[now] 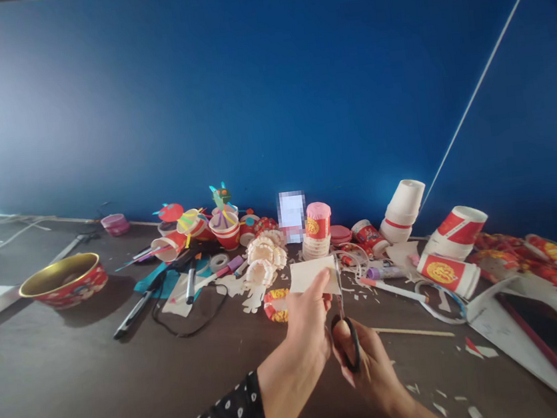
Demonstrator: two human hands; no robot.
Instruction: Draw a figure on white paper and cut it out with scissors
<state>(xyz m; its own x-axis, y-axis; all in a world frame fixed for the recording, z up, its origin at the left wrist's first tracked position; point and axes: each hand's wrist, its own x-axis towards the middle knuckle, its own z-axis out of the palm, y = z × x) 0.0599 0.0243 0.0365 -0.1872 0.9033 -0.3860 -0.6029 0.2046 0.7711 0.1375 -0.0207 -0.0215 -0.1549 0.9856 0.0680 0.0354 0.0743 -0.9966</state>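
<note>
My left hand (pixel 307 320) is closed on a piece of white paper (pixel 306 275), thumb on top, held above the middle of the table. In my right hand (pixel 369 360) is a pair of scissors (pixel 354 344) with black handles; the thumb sits in one loop. Their blades point away from me and meet the paper's right edge. Just beyond the paper stands a stack of paper cups (pixel 317 228) with a pink top. Left of the paper lies a red, white and yellow ring-shaped piece (pixel 278 305), partly hidden by my left hand.
A gold-rimmed red bowl (pixel 67 297) stands at the left. Pens (pixel 191 283), decorated cups (pixel 225 230) and frilled white paper pieces (pixel 264 257) crowd the middle. At the right are stacked cups (pixel 404 211), a wooden stick (pixel 413 332), paper scraps and a phone (pixel 555 345).
</note>
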